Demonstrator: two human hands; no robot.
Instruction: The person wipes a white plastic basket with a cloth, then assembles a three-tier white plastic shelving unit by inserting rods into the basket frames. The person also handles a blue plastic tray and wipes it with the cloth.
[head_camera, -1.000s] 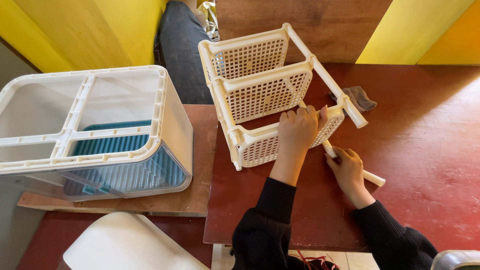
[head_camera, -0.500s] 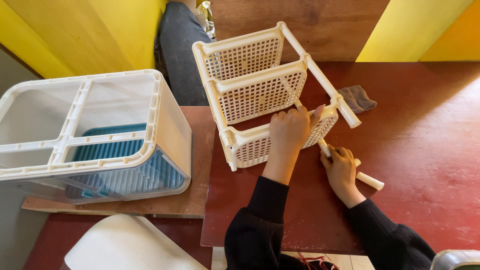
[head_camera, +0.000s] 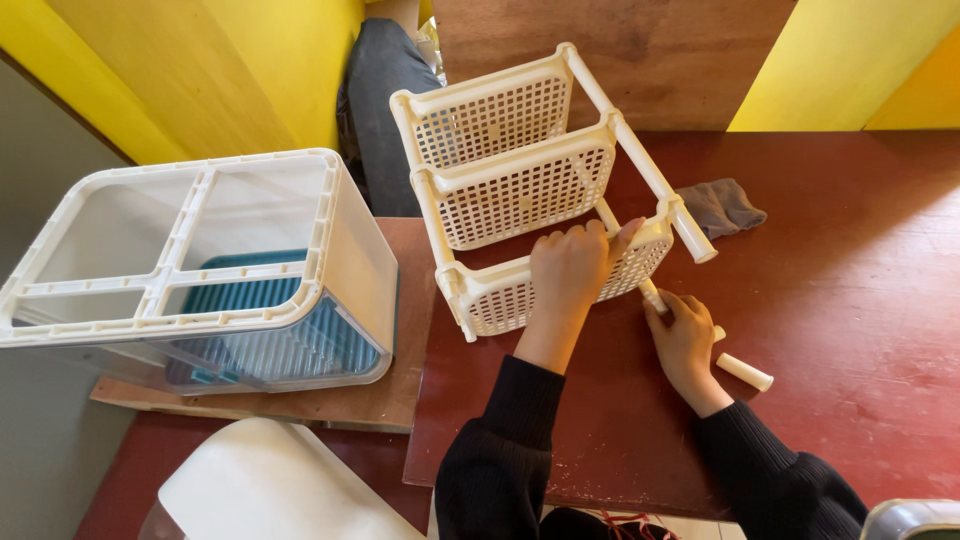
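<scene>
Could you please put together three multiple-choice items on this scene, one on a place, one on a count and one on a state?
1. Where does the grey cloth lie?
A. on the red table, right of the rack
B. inside the clear bin
C. under the left hand

2. How many basket tiers does the cream rack show?
A. one
B. three
C. five

3. What is the right hand doing?
A. resting flat and empty
B. lifting the bin
C. closed on a white tube lying on the table

Answers:
1. A, the cloth sits on bare tabletop beside the rack's post.
2. B, three perforated baskets are stacked along the posts.
3. C, the fingers wrap the tube while the left hand rests on the nearest basket.
</scene>
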